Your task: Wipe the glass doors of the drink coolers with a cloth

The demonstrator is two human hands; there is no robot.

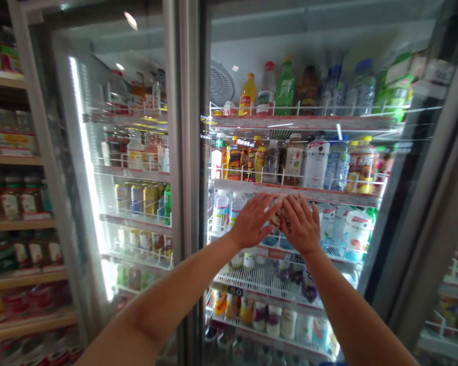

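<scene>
Both my arms reach forward to a glass door, at the height of the cooler's middle shelves. A small crumpled bundle, pale and brownish and apparently a cloth (278,217), sits between my hands. From the left, my left hand (254,218) holds its edge with bent fingers. My right hand (301,221) lies over its right side, fingers curled on it. Most of the bundle is hidden under the fingers. Bottles behind the glass door (320,30) stand just beyond my hands; whether the bundle touches the glass I cannot tell.
Wire-fronted shelves (301,122) hold drink bottles, cartons and cups. To the left is another glass cooler door (130,46), with cans and bottles inside. A metal door frame (189,152) separates the two. Wooden shelves (19,225) with jars stand at the far left.
</scene>
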